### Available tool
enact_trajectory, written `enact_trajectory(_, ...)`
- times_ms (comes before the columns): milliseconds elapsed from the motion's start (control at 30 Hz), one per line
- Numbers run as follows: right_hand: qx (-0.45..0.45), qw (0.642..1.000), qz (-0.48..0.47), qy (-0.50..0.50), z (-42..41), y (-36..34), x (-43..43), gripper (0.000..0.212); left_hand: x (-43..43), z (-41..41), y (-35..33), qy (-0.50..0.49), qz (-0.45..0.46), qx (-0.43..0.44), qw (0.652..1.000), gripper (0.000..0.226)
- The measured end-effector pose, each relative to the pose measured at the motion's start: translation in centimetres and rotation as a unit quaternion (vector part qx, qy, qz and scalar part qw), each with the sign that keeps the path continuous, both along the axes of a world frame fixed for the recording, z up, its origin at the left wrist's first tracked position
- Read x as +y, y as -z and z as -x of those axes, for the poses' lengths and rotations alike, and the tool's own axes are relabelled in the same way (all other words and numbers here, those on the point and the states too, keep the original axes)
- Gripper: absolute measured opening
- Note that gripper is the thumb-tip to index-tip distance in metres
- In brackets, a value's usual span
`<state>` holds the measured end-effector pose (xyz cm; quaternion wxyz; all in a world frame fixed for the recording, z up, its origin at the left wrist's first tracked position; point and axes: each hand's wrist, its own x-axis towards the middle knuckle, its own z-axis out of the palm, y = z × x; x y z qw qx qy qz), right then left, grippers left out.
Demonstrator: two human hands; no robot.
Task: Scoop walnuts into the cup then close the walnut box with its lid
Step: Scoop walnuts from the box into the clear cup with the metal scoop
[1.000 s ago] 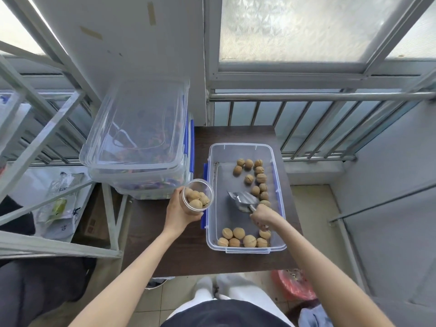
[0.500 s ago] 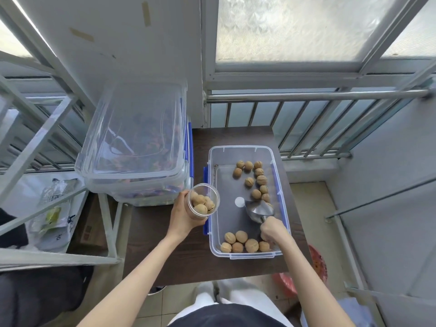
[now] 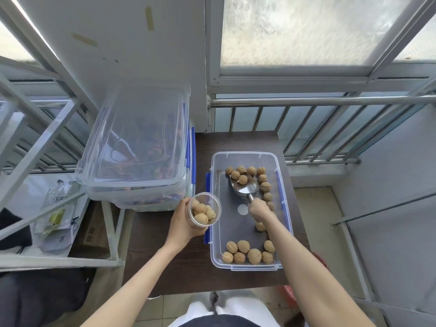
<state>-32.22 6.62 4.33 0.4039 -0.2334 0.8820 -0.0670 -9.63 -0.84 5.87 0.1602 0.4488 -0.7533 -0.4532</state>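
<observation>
The left hand (image 3: 182, 224) grasps a clear cup (image 3: 204, 209), partly filled with walnuts, held just beside the left wall of the walnut box (image 3: 245, 267). The right hand (image 3: 259, 209) is clenched on the handle of a metal scoop (image 3: 244, 187), whose bowl lies inside the box among the far walnuts (image 3: 251, 170), with one or two in it. More walnuts lie along the near wall. The box stands open on the dark counter (image 3: 165, 263). Stacked clear containers (image 3: 139, 147) stand to the left.
</observation>
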Motion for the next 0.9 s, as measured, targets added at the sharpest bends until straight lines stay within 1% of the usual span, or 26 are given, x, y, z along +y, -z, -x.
enact_trajectory(133, -0.054, 0.998, 0.024, 0.030, -1.2, 2.1, -1.1, 0.031, 0.0, 0.1, 0.2, -0.007, 0.001, -0.006, 1.000, 0.079)
enact_trajectory(233, -0.078, 0.995, 0.042, 0.051, -2.0, 3.1, -1.6, 0.038, 0.0, 0.3, 0.5, -0.015, -0.003, -0.007, 1.000, 0.081)
enact_trajectory(533, -0.088, 0.990, 0.106, 0.006, -1.7, 3.6, -1.6, 0.036, 0.2, 0.2, 0.9, -0.031, 0.012, -0.015, 0.999, 0.086)
enact_trajectory(600, -0.092, 0.989, 0.119, 0.003, -1.5, 3.8, -1.2, 0.029, 0.3, 0.0, 1.0, -0.034, 0.017, -0.015, 0.999, 0.087)
enact_trajectory(667, -0.096, 0.986, 0.134, -0.004, -1.4, 3.7, -0.8, 0.015, 0.5, -0.1, 1.0, -0.033, 0.017, -0.013, 0.999, 0.088)
enact_trajectory(700, -0.098, 0.985, 0.145, -0.006, -1.3, 3.6, -0.6, 0.013, 0.5, -0.1, 1.0, -0.033, 0.018, -0.011, 0.999, 0.088)
enact_trajectory(900, -0.101, 0.976, 0.189, -0.023, -0.6, 2.4, 1.1, 0.017, 0.8, -0.1, 0.8, -0.034, 0.027, -0.011, 0.999, 0.088)
